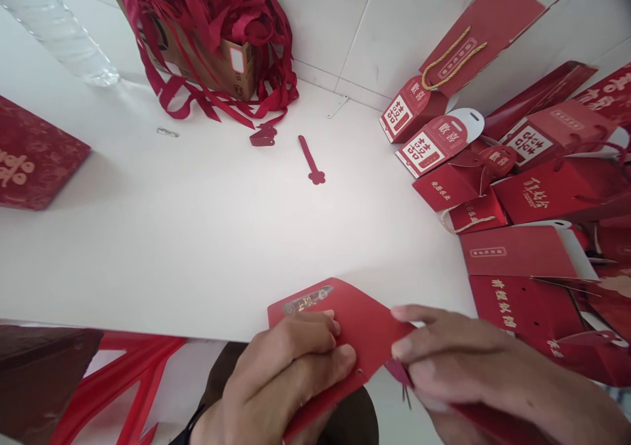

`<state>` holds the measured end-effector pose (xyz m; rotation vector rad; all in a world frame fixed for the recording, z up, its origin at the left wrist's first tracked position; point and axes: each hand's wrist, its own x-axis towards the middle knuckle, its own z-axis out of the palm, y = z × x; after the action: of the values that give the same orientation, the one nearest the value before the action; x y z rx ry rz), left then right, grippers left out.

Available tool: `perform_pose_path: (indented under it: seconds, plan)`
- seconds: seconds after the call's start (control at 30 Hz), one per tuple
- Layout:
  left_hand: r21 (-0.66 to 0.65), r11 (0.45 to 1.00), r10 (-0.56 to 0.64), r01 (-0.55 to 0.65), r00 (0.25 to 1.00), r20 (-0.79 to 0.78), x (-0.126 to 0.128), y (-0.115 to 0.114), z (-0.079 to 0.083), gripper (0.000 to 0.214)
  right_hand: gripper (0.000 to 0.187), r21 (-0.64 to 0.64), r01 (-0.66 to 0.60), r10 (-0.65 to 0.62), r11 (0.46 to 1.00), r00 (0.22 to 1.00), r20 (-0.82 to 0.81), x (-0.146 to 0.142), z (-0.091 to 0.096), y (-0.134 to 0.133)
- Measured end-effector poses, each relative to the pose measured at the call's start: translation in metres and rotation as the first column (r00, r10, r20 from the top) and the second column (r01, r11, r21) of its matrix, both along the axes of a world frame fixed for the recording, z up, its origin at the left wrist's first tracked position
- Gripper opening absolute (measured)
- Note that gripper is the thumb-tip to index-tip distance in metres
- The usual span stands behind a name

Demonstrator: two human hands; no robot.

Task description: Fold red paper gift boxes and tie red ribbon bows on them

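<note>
Both near, I have the left hand [290, 366] curled shut around a red cardboard gift box [367, 317], the right hand [458, 350] pinching its right corner; oversqueezing could crease it.

Held box [367, 323]: smooth matt card; ribbons [214, 27]: cloth; bottle [59, 31]: glossy plastic; tabletop [207, 234]: smooth.

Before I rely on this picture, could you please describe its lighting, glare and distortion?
Head view: the smooth white tabletop is brightest around its middle; the metallic print strip on the folded red card looks shiny; the clear ridged plastic bottle leans near the edge, probably from wide-angle distortion; the top right corner is dark.
</note>
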<state>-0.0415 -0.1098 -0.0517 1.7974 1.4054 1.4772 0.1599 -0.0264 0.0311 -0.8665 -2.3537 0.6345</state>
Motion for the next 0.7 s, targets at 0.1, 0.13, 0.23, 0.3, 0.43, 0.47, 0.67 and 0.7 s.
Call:
perform_pose_path:
  seconds: [0.1,0.13,0.23,0.3,0.43,0.47,0.67,0.7]
  plan:
    - [0.053,0.999,0.008,-0.006,0.999,-0.04,0.001,-0.002,-0.002,0.019,0.011,-0.059,0.08,-0.083,0.995,0.995,-0.057,-0.004,-0.001,0.002]
    - [0.053,0.998,0.023,-0.021,0.999,-0.046,0.003,-0.002,-0.002,0.016,0.01,-0.074,0.066,-0.072,0.995,0.994,-0.081,-0.007,-0.001,0.001]
    - [0.055,0.992,0.118,-0.116,0.992,-0.04,0.013,-0.004,0.0,0.018,0.012,-0.054,0.035,-0.041,0.998,0.993,-0.107,-0.013,-0.001,0.001]
    - [0.056,0.985,0.167,-0.165,0.986,-0.023,0.019,-0.004,0.002,0.019,0.014,-0.024,0.003,-0.004,1.0,0.999,-0.04,-0.016,0.002,0.002]
    - [0.085,0.989,0.12,-0.118,0.993,-0.022,0.019,-0.002,0.005,0.017,0.012,-0.045,-0.16,0.164,0.986,0.978,0.131,-0.017,0.012,0.008]
    - [0.103,0.991,0.085,-0.081,0.996,-0.037,0.017,-0.001,0.006,0.016,0.012,-0.063,-0.201,0.208,0.978,0.966,0.153,-0.016,0.014,0.01]
    - [0.191,0.982,-0.003,-0.005,0.999,0.042,0.016,0.011,0.0,0.022,0.015,-0.148,-0.349,0.376,0.925,0.896,0.235,-0.01,0.022,0.023]
    - [0.196,0.98,0.007,-0.021,0.997,0.076,0.017,0.012,-0.001,0.023,0.015,-0.152,-0.366,0.393,0.918,0.887,0.242,-0.009,0.023,0.024]
